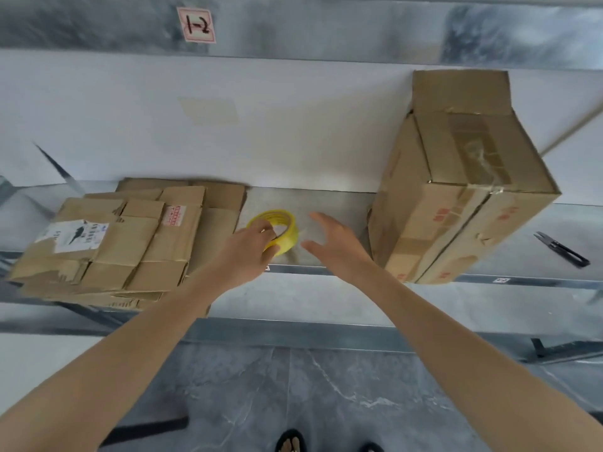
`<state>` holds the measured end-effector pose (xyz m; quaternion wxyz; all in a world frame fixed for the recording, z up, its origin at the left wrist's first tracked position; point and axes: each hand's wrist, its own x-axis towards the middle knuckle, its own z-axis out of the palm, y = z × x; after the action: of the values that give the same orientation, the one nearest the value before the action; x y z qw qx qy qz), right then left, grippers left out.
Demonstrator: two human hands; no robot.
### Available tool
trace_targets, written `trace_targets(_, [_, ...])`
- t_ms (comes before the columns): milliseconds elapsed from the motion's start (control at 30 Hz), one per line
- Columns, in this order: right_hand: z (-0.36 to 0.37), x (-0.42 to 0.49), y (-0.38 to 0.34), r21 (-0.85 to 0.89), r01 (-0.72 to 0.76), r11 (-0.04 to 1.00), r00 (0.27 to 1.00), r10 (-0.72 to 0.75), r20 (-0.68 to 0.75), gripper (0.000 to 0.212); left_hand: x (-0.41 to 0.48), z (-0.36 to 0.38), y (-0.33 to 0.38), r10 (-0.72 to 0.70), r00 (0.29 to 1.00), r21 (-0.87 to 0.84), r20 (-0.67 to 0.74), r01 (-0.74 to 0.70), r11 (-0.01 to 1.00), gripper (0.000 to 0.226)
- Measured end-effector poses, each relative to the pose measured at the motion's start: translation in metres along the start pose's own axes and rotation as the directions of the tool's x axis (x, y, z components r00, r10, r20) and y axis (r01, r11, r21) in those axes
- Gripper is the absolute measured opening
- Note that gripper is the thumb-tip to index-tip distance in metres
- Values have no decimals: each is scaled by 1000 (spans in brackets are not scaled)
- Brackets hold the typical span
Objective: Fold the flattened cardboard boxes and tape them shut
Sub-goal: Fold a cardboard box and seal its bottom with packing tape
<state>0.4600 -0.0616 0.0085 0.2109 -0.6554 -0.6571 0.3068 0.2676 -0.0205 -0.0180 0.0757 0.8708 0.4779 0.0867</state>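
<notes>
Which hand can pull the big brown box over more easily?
Probably the right hand: it is open, empty and nearer the tall folded brown cardboard box. The left hand is gripping the yellow tape roll.

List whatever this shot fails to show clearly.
Head view only:
1. The yellow tape roll: near rim hidden behind the left hand; its loose end cannot be found.
2. The shipping label on the flattened boxes: print too small and blurred.
3. The red print on the taped box: blurred.
4. Lower sheets of that stack: covered by upper ones, uncountable.
</notes>
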Motion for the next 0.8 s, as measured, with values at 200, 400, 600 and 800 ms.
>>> trace_targets(200, [-16,-18,-16,131,178,975,982,-168,-81,33,-38,-41,34,119,980,73,-162,-109,991,23])
trace_targets(400, [-39,-38,-25,197,230,953,971,-211,-113,6,-58,-60,59,96,973,50,-210,-87,995,35])
trace_targets(600, [-73,-62,-41,158,355,921,933,-338,-126,15,-66,-85,85,99,949,-23,-300,-111,994,47])
trace_targets(800, [-117,-81,-65,32,463,886,878,-453,-156,13,-64,-119,93,54,906,97,-421,-14,995,54])
